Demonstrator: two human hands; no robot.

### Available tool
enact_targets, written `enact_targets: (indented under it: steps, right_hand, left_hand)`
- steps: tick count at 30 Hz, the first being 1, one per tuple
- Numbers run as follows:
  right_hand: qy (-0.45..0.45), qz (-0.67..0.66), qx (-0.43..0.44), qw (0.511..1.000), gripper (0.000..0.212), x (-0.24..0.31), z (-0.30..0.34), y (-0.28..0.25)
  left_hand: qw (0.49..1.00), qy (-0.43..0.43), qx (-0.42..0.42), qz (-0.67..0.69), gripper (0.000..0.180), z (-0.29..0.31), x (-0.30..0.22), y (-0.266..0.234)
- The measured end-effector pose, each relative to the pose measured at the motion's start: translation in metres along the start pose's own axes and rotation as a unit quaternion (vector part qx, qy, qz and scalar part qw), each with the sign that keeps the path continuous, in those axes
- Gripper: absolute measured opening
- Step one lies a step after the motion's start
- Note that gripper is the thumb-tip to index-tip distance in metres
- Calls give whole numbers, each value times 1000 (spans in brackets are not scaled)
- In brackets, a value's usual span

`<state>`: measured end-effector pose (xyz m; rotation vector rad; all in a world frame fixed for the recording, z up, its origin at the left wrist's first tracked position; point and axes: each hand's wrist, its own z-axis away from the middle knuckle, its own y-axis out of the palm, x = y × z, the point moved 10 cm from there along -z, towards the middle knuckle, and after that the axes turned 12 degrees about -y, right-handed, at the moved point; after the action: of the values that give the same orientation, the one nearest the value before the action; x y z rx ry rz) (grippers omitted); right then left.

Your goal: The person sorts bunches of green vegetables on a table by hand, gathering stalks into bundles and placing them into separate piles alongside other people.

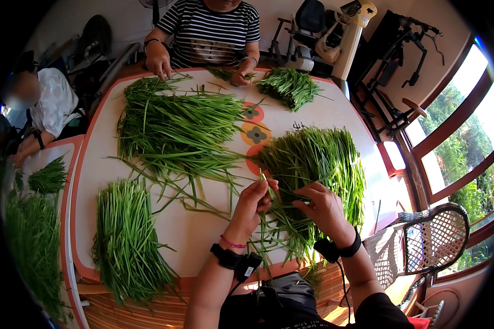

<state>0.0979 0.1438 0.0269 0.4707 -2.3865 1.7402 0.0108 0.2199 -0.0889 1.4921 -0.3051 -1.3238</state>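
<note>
My left hand (251, 207) is closed around a few garlic chives, their pale ends poking up above the fingers and the green blades hanging below. Just to its right is my right hand (322, 209), its thumb and forefinger slightly apart, with nothing plainly held. Behind and beneath the right hand lies a large pile of garlic chives (335, 159). A wider, looser heap of chives (175, 126) spreads over the table's far left, stray blades trailing toward me. Near the left edge lies another bundle of chives (127, 236).
Across the white, orange-rimmed table (197, 241), a person in a striped shirt (208, 33) handles chives beside a small pile (289, 88). Another person (52, 101) sits left at a second table with more chives (33, 241). A wicker chair (433, 241) stands right; exercise machines are behind.
</note>
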Motion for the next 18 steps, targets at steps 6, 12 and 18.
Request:
enact_targets:
  steps: [6, 12, 18]
  right_hand:
    - [12, -174, -9, 985, 17, 7, -19, 25]
    - [26, -221, 18, 975, 15, 4, -20, 35]
    - [11, -164, -15, 986, 12, 9, -16, 22]
  left_hand:
    - [1000, -11, -4, 3, 24, -1, 4, -7]
    - [1000, -14, -5, 1, 24, -1, 5, -5]
    - [999, -10, -39, -37, 23, 0, 3, -6]
